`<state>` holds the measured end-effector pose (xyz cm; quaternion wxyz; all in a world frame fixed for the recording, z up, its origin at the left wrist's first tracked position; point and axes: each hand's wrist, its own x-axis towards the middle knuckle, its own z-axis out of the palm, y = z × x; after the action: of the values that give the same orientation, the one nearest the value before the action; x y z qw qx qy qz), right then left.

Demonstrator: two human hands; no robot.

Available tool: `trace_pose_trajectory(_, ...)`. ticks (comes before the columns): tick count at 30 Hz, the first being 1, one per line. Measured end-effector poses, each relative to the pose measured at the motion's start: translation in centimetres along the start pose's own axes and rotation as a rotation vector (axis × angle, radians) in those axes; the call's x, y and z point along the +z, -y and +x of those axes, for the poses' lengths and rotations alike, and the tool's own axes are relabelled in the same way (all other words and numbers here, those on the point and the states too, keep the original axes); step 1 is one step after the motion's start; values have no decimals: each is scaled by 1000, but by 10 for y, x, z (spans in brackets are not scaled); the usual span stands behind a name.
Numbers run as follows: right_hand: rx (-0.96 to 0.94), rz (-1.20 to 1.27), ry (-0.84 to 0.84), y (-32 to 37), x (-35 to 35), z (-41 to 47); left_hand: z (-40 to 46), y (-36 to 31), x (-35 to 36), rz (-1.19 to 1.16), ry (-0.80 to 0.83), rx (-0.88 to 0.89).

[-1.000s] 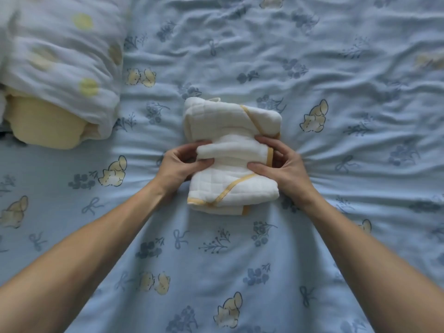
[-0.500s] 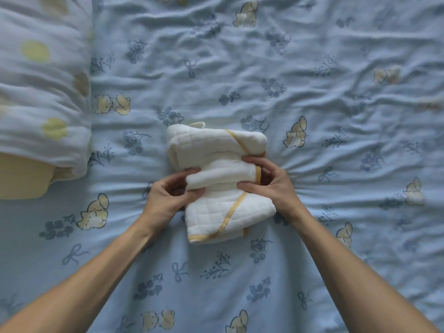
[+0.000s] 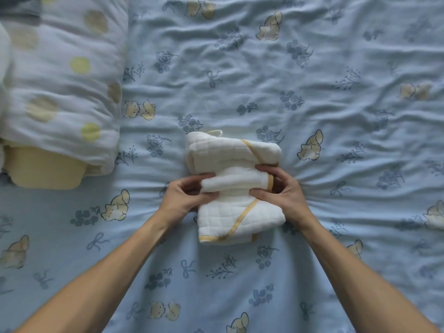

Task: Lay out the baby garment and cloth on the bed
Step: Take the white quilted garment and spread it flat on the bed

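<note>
White quilted muslin bundle (image 3: 236, 188), yellow-trimmed, rolled and folded, lies mid-bed on the wrinkled blue printed sheet (image 3: 312, 68); your left hand (image 3: 185, 200) and right hand (image 3: 283, 193) pinch its middle fold, fingers curled.

White quilted cloth (image 3: 234, 212) yellow-edged, blue bunny-print sheet (image 3: 336, 80), yellow-dotted blanket (image 3: 62, 87)

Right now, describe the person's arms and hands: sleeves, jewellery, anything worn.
Both forearms are bare from the bottom edge of the frame to the wrist; no sleeve shows. The left hand and the right hand wear no gloves, and no watch, bracelet or ring can be seen. The fingernails that show look short and unpainted. No marks or bandages are visible.
</note>
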<state>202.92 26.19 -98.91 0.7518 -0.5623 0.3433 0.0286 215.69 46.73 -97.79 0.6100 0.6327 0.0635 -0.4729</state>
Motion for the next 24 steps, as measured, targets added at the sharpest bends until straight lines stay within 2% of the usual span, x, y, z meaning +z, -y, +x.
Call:
trace_pose_trajectory(9, 30, -35, 38, -2, -5, 4, 2, -5, 6, 45, -66, -57)
trace_pose_trajectory(19, -59, -8, 90, -6, -9, 1, -3, 6, 5, 10, -81, 51)
trace_pose_trajectory(24, -125, -71, 154, 16, -8, -16, -22, -7, 8, 46, 14, 137)
